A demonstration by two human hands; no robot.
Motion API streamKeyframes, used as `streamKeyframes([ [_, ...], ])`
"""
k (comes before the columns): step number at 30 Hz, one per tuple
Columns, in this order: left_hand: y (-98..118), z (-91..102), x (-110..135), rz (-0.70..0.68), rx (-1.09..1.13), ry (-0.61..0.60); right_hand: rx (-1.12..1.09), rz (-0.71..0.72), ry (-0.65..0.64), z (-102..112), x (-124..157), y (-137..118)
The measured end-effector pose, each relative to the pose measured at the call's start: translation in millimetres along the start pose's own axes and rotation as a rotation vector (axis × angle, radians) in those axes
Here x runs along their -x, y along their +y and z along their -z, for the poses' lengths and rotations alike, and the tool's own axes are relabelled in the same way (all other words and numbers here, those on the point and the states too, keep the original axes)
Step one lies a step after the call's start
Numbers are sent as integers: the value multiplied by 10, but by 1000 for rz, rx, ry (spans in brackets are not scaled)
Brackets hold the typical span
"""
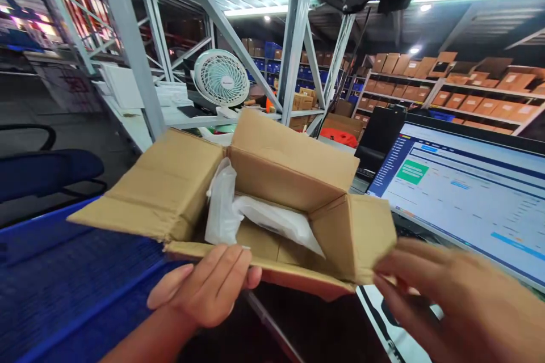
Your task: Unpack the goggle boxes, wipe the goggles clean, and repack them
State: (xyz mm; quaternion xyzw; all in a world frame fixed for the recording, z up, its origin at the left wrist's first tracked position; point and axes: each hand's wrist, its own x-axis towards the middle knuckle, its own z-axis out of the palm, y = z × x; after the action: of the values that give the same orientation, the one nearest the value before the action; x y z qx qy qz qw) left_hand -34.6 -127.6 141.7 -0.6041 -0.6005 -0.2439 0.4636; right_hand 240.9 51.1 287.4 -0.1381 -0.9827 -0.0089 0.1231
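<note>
An opened cardboard box is tilted toward me, its flaps spread outward. Inside it lie two white plastic-wrapped items, one upright at the left, the other slanting across the bottom; what they wrap cannot be made out. My left hand is closed over the box's near edge, fingers on top. At the right, my right hand pinches the edge of the right flap, thumb below and fingers above, slightly blurred.
A blue plastic crate sits at the left, a dark blue chair behind it. On the right stands a lit monitor. A fan rests on a bench behind grey metal posts. Shelves of cartons line the back.
</note>
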Motion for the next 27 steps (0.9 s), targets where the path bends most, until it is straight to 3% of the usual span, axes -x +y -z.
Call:
streamKeyframes([
  [3, 83, -17, -156, -152, -216, 203, 38, -46, -103, -116, -657, -285],
  [6, 176, -15, -254, -195, -227, 333, -55, -40, -237, -518, -1157, -392],
  [10, 221, 11, -340, -408, -176, 356, -249, -160, -245, -920, -1496, -277],
  [15, 274, -49, -475, -280, -32, 332, -471, -283, -116, -880, -1660, -95],
  [21, 338, -100, -687, -501, -60, 329, -731, -361, -63, -728, -1580, -442],
  [24, 353, -83, -703, -528, -72, 277, -566, -266, -80, -722, -1553, -611],
  [27, 359, -56, -662, -480, -64, 237, -346, -162, -22, -717, -1588, -589],
])
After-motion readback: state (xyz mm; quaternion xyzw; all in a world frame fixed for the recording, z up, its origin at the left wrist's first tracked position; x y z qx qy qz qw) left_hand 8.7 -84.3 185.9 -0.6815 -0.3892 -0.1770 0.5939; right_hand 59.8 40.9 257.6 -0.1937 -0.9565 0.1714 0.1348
